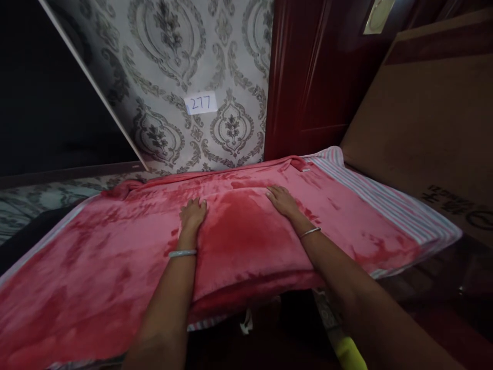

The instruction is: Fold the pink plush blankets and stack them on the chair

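Plush red cloth (242, 231) — soft, limp, likely light; left hand (193, 213) and right hand (283, 200) spread on it; grip the near fold (254, 277), perhaps thick.

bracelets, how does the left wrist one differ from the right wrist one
The left bracelet is a thicker, pale grey-green band, while the right bracelet is thinner and silvery. In the picture the left bracelet lies nearly level; the right bracelet slants up to the right. Both are worn near the wrist.
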Tool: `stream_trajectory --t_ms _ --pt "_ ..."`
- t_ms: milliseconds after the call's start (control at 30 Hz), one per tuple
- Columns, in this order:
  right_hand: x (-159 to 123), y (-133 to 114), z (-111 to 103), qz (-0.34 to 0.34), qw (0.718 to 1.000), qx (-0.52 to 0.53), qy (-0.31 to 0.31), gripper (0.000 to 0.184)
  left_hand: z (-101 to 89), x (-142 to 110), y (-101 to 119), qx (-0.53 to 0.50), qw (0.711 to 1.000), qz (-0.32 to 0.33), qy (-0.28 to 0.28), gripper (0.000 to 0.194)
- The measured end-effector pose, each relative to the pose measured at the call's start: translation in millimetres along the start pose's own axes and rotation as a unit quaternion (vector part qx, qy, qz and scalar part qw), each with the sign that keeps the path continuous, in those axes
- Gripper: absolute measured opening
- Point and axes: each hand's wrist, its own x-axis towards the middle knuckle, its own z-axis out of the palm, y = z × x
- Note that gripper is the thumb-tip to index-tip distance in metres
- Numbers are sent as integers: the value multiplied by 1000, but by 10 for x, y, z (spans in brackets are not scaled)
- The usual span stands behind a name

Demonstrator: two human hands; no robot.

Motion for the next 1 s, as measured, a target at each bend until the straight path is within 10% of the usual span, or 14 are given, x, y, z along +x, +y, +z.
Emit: stream_trajectory --t_ms 467,600,733,1000 --pt "-206 -219 -398 89 992 4 -89 59 -229 -82 48 -34 999 -28 -2 67" --pt "-763 -483 -550 4 998 -15 -69 61 -345 -617 40 14 992 122 36 67" --pt "-1350 -760 -488 -100 992 -15 -72 62 -151 -1398 74 60 951 299 -43 71" --pt "-1529 -830 -291 -99 991 -19 -83 56 165 -1668 63 80 948 298 -81 68"
